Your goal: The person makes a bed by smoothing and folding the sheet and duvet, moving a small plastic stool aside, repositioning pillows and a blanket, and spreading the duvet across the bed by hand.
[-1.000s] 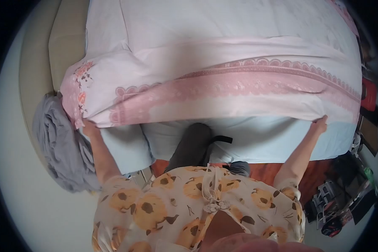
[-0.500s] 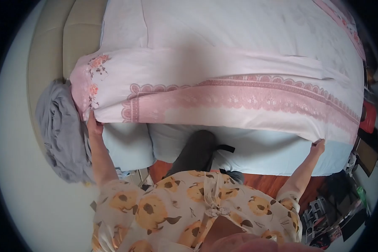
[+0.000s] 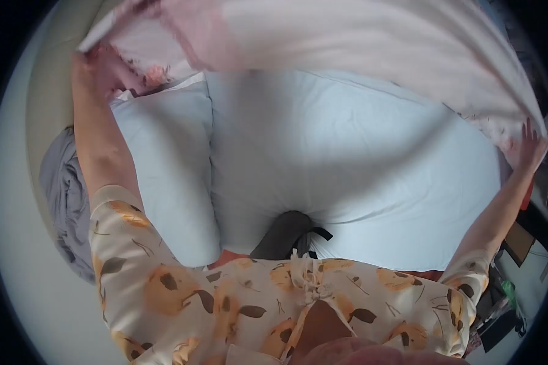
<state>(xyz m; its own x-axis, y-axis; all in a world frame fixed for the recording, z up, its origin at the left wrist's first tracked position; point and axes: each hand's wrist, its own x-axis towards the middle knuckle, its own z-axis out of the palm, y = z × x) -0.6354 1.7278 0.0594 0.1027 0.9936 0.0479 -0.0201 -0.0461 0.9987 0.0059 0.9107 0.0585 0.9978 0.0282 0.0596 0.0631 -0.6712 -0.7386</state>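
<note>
A pink and white floral bed sheet (image 3: pixel 347 36) is raised in front of me, billowing in an arc across the top of the view. My left hand (image 3: pixel 90 59) is closed on its left edge, over the pillow end of the bed. At the far right, my right hand (image 3: pixel 531 145) holds the opposite edge, some fingers showing against the cloth. Beneath the lifted cloth lies a pale blue mattress cover (image 3: pixel 359 164). A pale blue pillow (image 3: pixel 170 164) rests at the left, below my left forearm.
A grey bundled cloth (image 3: pixel 67 201) hangs at the left by the beige padded headboard (image 3: pixel 45 91). My knee in dark trousers (image 3: pixel 283 234) presses on the bed's near edge. Assorted items, including something green (image 3: pixel 509 293), stand at the lower right.
Both hands have moved up, away from me and further apart, lifting the sheet off the near side. Much more of the pale blue cover and pillow now shows.
</note>
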